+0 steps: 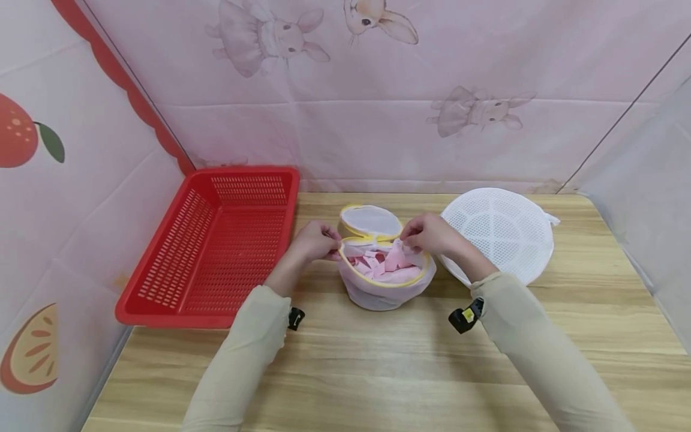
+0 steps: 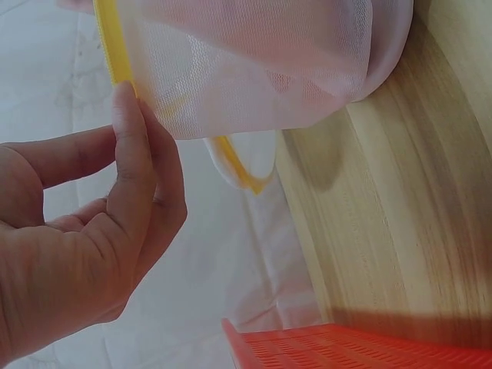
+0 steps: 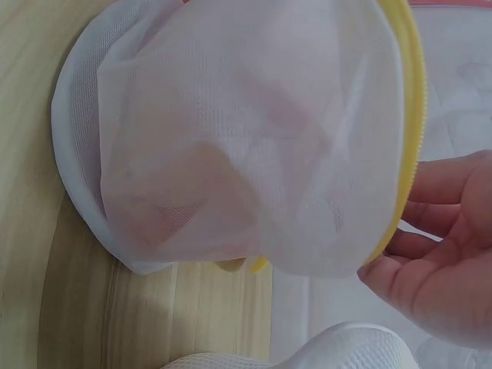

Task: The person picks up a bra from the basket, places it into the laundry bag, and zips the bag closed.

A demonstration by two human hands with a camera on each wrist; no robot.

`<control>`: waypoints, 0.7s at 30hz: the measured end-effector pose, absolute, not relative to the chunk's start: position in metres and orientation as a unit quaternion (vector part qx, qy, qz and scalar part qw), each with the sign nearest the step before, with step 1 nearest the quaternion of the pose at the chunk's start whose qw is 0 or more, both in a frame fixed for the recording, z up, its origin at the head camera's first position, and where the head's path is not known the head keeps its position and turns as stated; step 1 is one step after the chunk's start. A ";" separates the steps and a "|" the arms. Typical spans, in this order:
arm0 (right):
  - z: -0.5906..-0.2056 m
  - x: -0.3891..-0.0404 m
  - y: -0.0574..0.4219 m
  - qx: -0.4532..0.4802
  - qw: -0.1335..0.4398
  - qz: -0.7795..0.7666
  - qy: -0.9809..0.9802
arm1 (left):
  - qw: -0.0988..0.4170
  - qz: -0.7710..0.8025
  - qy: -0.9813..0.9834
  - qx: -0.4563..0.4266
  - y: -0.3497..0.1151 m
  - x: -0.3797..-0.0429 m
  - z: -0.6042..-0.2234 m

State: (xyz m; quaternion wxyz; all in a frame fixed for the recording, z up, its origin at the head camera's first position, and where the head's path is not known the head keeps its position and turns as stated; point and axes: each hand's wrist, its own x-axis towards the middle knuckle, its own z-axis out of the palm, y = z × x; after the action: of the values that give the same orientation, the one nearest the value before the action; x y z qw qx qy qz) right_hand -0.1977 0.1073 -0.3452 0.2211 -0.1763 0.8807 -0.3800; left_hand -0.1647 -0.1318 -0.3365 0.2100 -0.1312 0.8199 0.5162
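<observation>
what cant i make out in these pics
Lower part of the pink cloth: head view, veiled by the front of the mesh bag.
Part of the round white mesh piece: head view, behind the right forearm.
Most of the red basket: left wrist view, cut off by the bottom edge.

Left hand (image 2: 96,238) pinches yellow-edged mesh bag (image 2: 246,69).

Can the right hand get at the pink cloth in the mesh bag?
Probably yes: the lid is folded back, and the pink cloth shows in the mesh bag. The right hand pinches the yellow rim, so would likely need to let go first.
</observation>
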 end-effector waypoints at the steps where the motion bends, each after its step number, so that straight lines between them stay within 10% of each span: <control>1: -0.345 -0.199 0.107 -0.174 0.227 -0.382 0.879 | 0.210 0.515 0.821 -0.130 -0.132 -0.165 -0.336; 21: -0.357 -0.197 0.104 -0.198 0.279 -0.411 0.845 | 0.213 0.505 0.826 -0.130 -0.129 -0.163 -0.331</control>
State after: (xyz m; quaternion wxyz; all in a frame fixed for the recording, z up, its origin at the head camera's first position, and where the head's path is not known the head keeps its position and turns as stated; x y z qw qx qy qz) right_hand -0.1974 0.1042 -0.3567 0.2785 -0.1978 0.8454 -0.4107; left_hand -0.1631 -0.1289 -0.3314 0.2133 -0.1303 0.8261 0.5050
